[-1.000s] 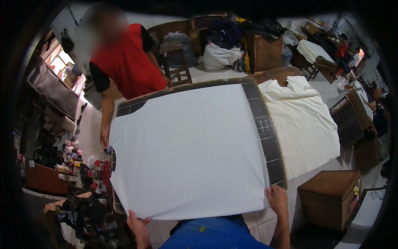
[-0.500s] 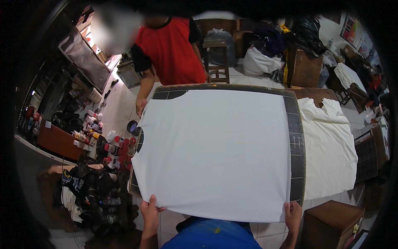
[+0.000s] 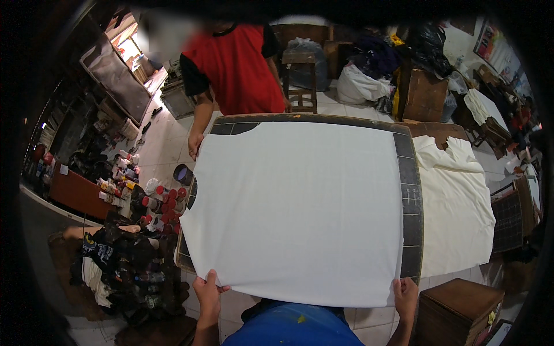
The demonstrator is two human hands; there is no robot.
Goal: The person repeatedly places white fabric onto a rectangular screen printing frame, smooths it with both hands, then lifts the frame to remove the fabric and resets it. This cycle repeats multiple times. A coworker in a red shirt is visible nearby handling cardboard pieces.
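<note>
A light grey-white fabric panel point(image 3: 300, 213), cut like a shirt body with a curved neckline at its left, lies over a dark board point(image 3: 411, 190) marked with grid lines. Its near edge hangs past the board toward me. My left hand point(image 3: 209, 290) pinches the panel's near left corner between thumb and fingers. At the near right corner, my right hand point(image 3: 405, 291) grips the cloth the same way. The panel looks smooth and stretched between both hands. Across the board, a co-worker in a red and black shirt has a hand point(image 3: 196, 144) at the far left edge of the fabric.
A cream fabric piece point(image 3: 453, 207) lies on a brown board to the right. Near my right arm is a wooden box point(image 3: 461, 305). Red-lidded jars point(image 3: 173, 205) and a dark cup point(image 3: 183, 174) crowd the left side. Behind stand a wooden stool point(image 3: 300, 81) and a white sack point(image 3: 360, 86).
Both my hands keep their hold on the near corners. The co-worker's upper body has shifted slightly. The whole view has moved a little.
</note>
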